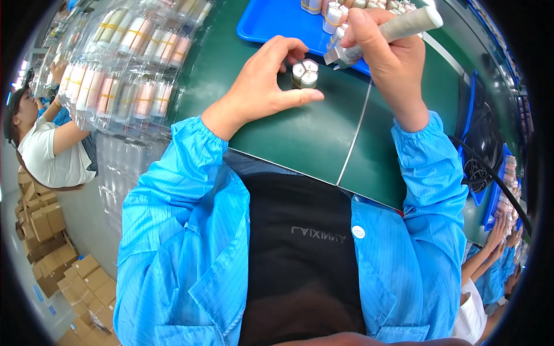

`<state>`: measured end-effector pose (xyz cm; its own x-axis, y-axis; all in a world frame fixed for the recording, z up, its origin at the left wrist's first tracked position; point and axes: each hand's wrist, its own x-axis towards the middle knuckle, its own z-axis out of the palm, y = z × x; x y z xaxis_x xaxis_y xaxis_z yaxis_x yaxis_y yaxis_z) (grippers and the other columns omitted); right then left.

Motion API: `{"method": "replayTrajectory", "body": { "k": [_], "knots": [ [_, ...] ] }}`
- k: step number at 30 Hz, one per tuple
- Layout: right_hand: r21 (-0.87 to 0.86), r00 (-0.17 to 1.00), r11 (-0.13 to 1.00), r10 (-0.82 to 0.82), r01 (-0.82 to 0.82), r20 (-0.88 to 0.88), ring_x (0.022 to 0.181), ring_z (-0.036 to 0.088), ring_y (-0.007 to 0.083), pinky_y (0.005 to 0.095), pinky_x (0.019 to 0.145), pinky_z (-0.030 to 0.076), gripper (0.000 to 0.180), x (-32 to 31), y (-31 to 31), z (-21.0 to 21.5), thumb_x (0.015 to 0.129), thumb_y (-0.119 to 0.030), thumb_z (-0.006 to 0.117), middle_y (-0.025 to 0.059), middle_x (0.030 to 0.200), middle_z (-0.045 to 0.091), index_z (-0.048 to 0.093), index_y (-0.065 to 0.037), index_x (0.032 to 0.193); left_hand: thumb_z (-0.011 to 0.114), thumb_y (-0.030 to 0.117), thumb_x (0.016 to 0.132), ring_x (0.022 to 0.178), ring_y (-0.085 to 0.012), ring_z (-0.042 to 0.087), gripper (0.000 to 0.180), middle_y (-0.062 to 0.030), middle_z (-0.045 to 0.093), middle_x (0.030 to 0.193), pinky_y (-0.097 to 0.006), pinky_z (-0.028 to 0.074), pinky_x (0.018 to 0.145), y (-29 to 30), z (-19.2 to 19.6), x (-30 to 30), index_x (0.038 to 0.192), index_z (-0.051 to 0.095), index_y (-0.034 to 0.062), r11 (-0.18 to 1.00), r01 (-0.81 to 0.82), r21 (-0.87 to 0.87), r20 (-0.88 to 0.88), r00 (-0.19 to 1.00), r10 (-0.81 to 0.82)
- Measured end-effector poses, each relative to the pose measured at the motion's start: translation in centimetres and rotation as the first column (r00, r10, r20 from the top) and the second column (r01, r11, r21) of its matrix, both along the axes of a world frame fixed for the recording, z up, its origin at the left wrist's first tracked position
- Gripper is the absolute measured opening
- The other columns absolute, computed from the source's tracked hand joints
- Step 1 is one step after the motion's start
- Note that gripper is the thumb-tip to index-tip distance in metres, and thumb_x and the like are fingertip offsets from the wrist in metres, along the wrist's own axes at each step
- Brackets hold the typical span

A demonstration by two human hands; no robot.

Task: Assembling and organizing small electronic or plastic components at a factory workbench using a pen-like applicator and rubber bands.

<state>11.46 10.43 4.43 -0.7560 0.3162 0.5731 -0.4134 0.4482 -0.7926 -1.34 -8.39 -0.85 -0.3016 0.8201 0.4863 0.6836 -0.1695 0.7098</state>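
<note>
On the green table stands a small bundle of pale tubes with white ends turned up. Around it is my left hand, thumb and forefinger apart on either side; I cannot tell whether they touch it. My right hand grips a long, pale grey stick-shaped tool with a rounded white end. Its flat, see-through tip points down and left toward the bundle, apart from it; the exact kind of tool is unclear. Just beyond, a blue tray holds several similar bundles, partly hidden by my right hand.
At the left, clear plastic packs of pink, white and grey tubes with yellow bands are piled up. A person in a white top is beside them. Cardboard boxes lie on the floor. Black cables and another worker's hands are at the right.
</note>
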Motion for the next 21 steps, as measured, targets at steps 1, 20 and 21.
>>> {"method": "replayTrajectory", "body": {
  "k": [1, 20, 21],
  "knots": [
    [-0.002, 1.000, 1.000, 0.000, 0.000, 0.002, 0.073, 0.059, 0.0077, 0.0238, 0.063, 0.044, 0.028, -0.2, -0.1, -0.2, 0.103, -0.023, 0.062, 0.0027, 0.081, 0.068, 0.069, -0.002, 0.086, 0.089, 0.020, 0.073, 0.090, -0.0152, 0.059, 0.062, -0.0030, 0.064, 0.106, -0.028, 0.050, 0.080, -0.1, 0.1, 0.1, 0.125, 0.059, 0.0059, 0.993, -0.093, -0.070, -0.042, 0.995, 0.090],
    [0.045, 0.988, 0.999, -0.019, 0.012, 0.155, 0.065, 0.053, 0.0042, 0.0222, 0.056, 0.039, 0.030, -0.6, -0.9, -1.3, 0.102, -0.027, 0.064, -0.0024, 0.072, 0.064, 0.070, -0.005, 0.082, 0.078, 0.008, 0.080, 0.084, -0.0178, 0.064, 0.033, -0.0059, 0.066, 0.099, -0.029, 0.053, 0.077, 0.2, 0.2, 0.3, 0.112, 0.070, 0.0046, 0.997, -0.062, -0.040, -0.018, 0.998, 0.062],
    [0.022, 0.987, 0.998, -0.057, 0.055, 0.153, 0.064, 0.052, 0.0040, 0.0220, 0.055, 0.038, 0.031, -0.4, -1.1, -1.1, 0.102, -0.027, 0.064, -0.0024, 0.072, 0.064, 0.070, -0.005, 0.082, 0.078, 0.008, 0.080, 0.084, -0.0178, 0.064, 0.033, -0.0059, 0.066, 0.099, -0.029, 0.053, 0.077, 0.1, 0.3, 0.3, 0.112, 0.070, 0.0046, 0.997, -0.065, -0.040, -0.021, 0.998, 0.064]
  ]
}}
